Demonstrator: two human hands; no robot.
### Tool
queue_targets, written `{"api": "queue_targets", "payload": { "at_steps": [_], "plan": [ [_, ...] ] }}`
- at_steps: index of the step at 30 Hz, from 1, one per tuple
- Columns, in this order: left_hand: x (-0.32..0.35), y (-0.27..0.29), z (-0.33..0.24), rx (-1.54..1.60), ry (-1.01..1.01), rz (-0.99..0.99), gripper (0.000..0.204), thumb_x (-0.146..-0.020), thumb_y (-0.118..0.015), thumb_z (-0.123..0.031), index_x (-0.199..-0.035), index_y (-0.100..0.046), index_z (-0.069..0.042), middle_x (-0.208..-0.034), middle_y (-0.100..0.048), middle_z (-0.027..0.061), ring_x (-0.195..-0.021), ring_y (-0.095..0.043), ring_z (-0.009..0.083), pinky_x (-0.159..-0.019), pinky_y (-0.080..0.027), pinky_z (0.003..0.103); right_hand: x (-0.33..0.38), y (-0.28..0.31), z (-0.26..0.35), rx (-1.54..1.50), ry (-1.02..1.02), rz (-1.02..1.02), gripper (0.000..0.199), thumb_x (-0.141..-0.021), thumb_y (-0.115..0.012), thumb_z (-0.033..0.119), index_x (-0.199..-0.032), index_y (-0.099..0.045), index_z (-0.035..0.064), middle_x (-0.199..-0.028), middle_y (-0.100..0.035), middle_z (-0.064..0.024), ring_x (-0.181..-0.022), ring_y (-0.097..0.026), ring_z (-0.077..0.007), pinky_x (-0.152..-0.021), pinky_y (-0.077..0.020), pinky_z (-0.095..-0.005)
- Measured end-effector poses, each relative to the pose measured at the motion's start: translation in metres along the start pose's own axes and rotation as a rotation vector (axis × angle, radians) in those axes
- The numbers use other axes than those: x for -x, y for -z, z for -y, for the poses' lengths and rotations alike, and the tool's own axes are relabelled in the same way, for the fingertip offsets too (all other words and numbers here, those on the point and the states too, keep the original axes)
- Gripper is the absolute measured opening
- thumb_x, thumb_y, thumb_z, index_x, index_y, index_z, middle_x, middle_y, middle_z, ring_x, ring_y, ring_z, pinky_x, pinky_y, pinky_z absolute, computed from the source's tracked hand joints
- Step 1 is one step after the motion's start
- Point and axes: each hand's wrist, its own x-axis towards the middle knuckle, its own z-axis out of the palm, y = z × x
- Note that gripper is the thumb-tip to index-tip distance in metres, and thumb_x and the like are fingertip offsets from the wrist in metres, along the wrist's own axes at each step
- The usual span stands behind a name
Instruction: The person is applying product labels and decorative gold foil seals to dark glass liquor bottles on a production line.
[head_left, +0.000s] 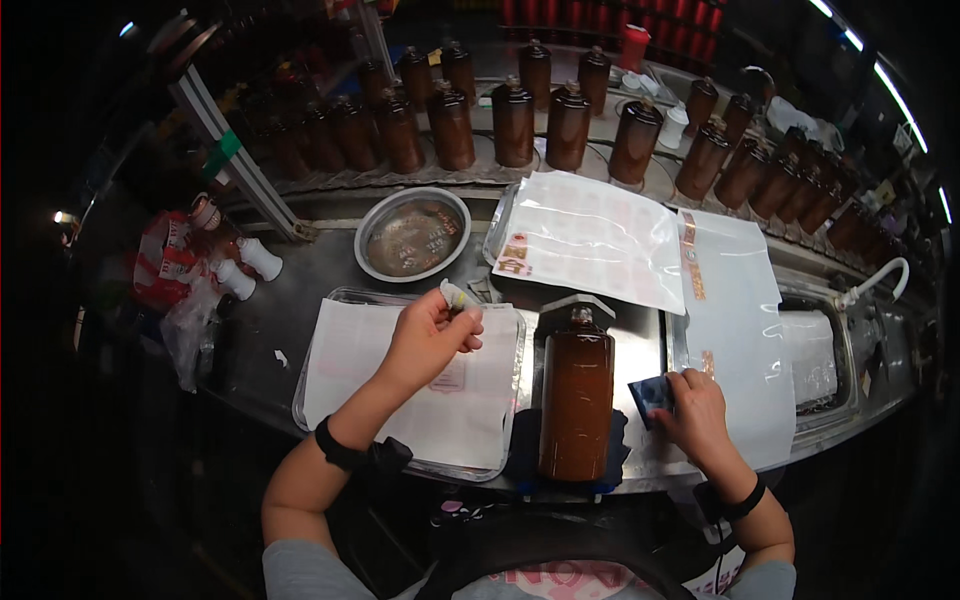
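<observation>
My left hand is raised over a tray with white sheets. Its fingers pinch a small translucent decal piece with a yellowish mark. Over on the right, my right hand grips a flat dark-blue square scraper by its right side. Between my hands a glossy brown bottle rests on a stand with dark cloth around its lower part, its neck pointing away from me. Neither hand touches the bottle.
A metal basin of water stands beyond my left hand. Printed decal sheets and a white sheet lie at the back and right. Beyond runs a line of brown bottles. A sink with a white faucet is far right.
</observation>
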Motion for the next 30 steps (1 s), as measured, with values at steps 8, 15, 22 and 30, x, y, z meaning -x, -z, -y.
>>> {"api": "queue_targets", "payload": {
  "at_steps": [8,15,22,30],
  "plan": [
    [-0.206,0.097,-0.008,-0.388,-0.493,-0.69,0.043,-0.081,-0.075,-0.015,-0.11,-0.05,0.005,-0.094,-0.066,0.0137,-0.075,-0.067,0.0217,-0.071,-0.055,0.033,-0.022,0.014,0.0,-0.606,-0.316,0.033,0.033,-0.073,-0.076,0.004,-0.098,-0.055,0.0022,-0.099,-0.059,-0.0172,-0.086,-0.059,-0.0305,-0.069,-0.0454,-0.0346],
    [-0.366,0.069,-0.018,-0.734,-0.418,-0.825,0.089,-0.07,-0.08,-0.026,-0.136,-0.029,0.004,-0.134,-0.039,0.0313,-0.123,-0.043,0.0483,-0.103,-0.04,0.049,-0.015,0.024,-0.046,-1.454,-0.589,-0.271,0.031,-0.08,-0.059,-0.006,-0.11,-0.06,-0.0026,-0.109,-0.058,-0.0057,-0.095,-0.057,-0.0115,-0.087,-0.0465,-0.0242],
    [-0.467,0.05,0.065,-0.658,-0.54,-0.766,0.1,-0.065,-0.086,-0.037,-0.133,-0.027,0.006,-0.129,-0.042,0.0369,-0.12,-0.045,0.0507,-0.103,-0.04,0.049,-0.025,-0.018,-0.078,-1.544,-0.806,-0.294,0.027,-0.079,-0.061,-0.004,-0.106,-0.059,-0.0031,-0.1,-0.06,-0.007,-0.09,-0.059,-0.0124,-0.082,-0.0471,-0.0255],
    [-0.393,0.06,0.012,-0.625,-0.804,-0.74,0.092,-0.068,-0.087,-0.038,-0.131,-0.035,0.004,-0.125,-0.05,0.0273,-0.117,-0.051,0.0402,-0.101,-0.042,0.045,-0.059,-0.038,-0.057,-1.399,-0.655,-0.185,0.023,-0.078,-0.063,0.004,-0.101,-0.063,-0.0019,-0.102,-0.059,-0.004,-0.096,-0.052,-0.0099,-0.086,-0.0392,-0.0235]
  ]
}}
